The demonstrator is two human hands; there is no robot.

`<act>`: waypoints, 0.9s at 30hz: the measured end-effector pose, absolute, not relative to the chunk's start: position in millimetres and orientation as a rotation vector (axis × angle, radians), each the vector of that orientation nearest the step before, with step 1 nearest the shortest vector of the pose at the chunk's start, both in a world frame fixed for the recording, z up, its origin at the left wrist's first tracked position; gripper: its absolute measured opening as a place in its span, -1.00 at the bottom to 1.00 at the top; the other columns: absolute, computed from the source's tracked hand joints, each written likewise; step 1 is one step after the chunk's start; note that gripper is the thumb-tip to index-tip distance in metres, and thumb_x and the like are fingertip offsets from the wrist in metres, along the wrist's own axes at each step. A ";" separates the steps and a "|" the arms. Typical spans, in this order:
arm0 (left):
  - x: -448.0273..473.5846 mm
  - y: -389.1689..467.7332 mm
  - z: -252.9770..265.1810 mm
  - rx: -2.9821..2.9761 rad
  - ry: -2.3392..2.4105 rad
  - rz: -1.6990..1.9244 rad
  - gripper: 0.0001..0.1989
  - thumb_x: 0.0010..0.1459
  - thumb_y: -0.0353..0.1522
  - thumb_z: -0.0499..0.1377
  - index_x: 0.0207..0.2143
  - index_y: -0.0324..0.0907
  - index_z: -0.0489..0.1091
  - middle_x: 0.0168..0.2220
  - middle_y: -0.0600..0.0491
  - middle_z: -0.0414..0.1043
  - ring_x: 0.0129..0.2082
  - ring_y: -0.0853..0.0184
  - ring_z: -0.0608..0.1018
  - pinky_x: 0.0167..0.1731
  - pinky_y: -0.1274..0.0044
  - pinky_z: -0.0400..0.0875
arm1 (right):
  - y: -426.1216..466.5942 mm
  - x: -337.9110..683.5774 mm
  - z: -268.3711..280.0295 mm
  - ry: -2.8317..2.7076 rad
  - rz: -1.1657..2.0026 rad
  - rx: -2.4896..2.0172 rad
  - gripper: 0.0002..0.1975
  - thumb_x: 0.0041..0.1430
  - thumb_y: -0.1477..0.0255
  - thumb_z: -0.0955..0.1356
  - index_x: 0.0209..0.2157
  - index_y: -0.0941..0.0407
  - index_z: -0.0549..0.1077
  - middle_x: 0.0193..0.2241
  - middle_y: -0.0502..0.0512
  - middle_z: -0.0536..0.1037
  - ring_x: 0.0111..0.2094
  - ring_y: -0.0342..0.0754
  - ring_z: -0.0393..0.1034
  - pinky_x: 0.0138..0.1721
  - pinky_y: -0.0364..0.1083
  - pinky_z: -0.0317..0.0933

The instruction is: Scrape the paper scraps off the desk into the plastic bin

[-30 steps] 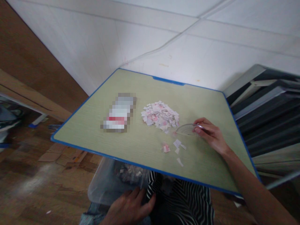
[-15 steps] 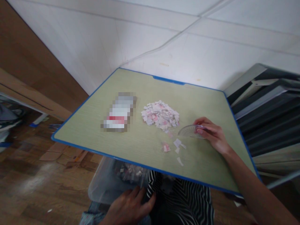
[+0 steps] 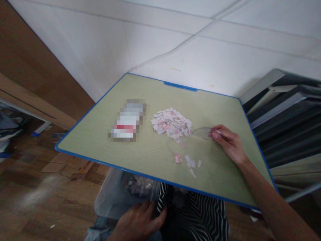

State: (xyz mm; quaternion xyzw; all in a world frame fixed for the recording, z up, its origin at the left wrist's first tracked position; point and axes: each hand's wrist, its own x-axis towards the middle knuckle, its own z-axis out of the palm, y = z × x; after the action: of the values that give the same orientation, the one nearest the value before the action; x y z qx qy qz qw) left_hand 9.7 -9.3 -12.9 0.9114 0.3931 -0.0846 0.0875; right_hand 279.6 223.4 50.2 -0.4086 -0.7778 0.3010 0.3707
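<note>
The right hand reaches in over the table from the right, its grip closed on a clear semicircular protractor, with thumb and fingers pinching one end of it. The protractor's free end points left, towards the right edge of a heap of small paper scraps, mostly white with some pink; whether the two touch is hard to tell. The heap lies near the middle of the green tabletop, which has a blue rim. Between the heap and the near edge lie a pink-and-white scrap and, to its right, a few loose white scraps, well apart from the heap. Left of the heap lies a pixelated oblong item, pale with a red band, its details hidden. Below the table's near edge, the left hand rests back up beside a translucent plastic bin that contains small pale bits; its palm is out of sight, so I cannot tell whether that grip holds anything. Black-and-white striped cloth lies just right of it. A white wall rises behind the table.
</note>
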 end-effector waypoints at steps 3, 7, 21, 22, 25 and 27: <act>10.1 -8.9 -12.9 2.705 1.153 -0.272 -0.45 0.08 -0.46 0.12 0.11 -0.08 0.03 -0.18 -0.12 0.40 -0.28 0.21 0.49 -0.47 0.48 0.45 | 226.4 280.3 46.6 -2.005 0.719 -1.076 -0.82 0.06 0.30 0.31 -0.52 0.07 0.46 -0.45 0.07 0.39 -0.37 -0.08 0.29 -0.40 -0.09 0.18; 9.5 -8.8 -11.7 2.689 1.148 -0.262 -0.47 0.10 -0.46 0.09 0.11 -0.08 0.02 -0.19 -0.11 0.40 -0.28 0.22 0.49 -0.45 0.47 0.45 | 226.0 280.1 47.4 -1.984 0.743 -1.061 -0.79 0.06 0.28 0.31 -0.55 0.07 0.45 -0.44 0.06 0.38 -0.36 -0.08 0.29 -0.37 -0.07 0.19; 10.1 -6.2 -5.7 2.684 1.161 -0.294 -0.49 0.10 -0.45 0.08 0.10 -0.07 0.03 -0.19 -0.09 0.40 -0.29 0.25 0.49 -0.45 0.52 0.44 | 225.8 276.8 48.2 -2.035 0.749 -1.067 -0.78 0.05 0.24 0.31 -0.53 0.05 0.47 -0.43 0.09 0.38 -0.32 -0.04 0.29 -0.36 -0.05 0.21; 9.9 -6.4 -6.2 2.689 1.168 -0.285 -0.49 0.10 -0.44 0.08 0.10 -0.06 0.03 -0.19 -0.09 0.40 -0.30 0.25 0.49 -0.45 0.52 0.44 | 225.5 276.2 48.6 -2.050 0.768 -1.061 -0.78 0.05 0.23 0.31 -0.53 0.06 0.47 -0.42 0.10 0.38 -0.33 -0.05 0.29 -0.38 -0.06 0.21; 9.3 -7.6 -9.2 2.684 1.186 -0.242 -0.51 0.11 -0.42 0.08 0.09 -0.05 0.05 -0.21 -0.09 0.41 -0.31 0.25 0.49 -0.46 0.51 0.44 | 225.1 276.0 48.4 -2.048 0.782 -1.039 -0.77 0.06 0.24 0.30 -0.52 0.06 0.48 -0.41 0.10 0.38 -0.32 -0.06 0.29 -0.39 -0.07 0.21; 9.1 -8.4 -11.4 2.683 1.184 -0.220 -0.50 0.11 -0.42 0.09 0.10 -0.05 0.05 -0.22 -0.08 0.41 -0.31 0.25 0.49 -0.46 0.50 0.44 | 225.5 276.5 47.0 -2.038 0.736 -1.037 -0.80 0.07 0.27 0.30 -0.51 0.05 0.48 -0.43 0.10 0.38 -0.31 -0.05 0.29 -0.35 -0.06 0.21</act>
State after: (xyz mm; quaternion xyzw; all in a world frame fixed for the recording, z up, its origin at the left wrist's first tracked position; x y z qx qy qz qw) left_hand 9.1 -8.4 -11.4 0.9077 0.4005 -0.0744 0.1005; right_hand 276.5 225.5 47.0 -0.4025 -0.7911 0.2858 0.3613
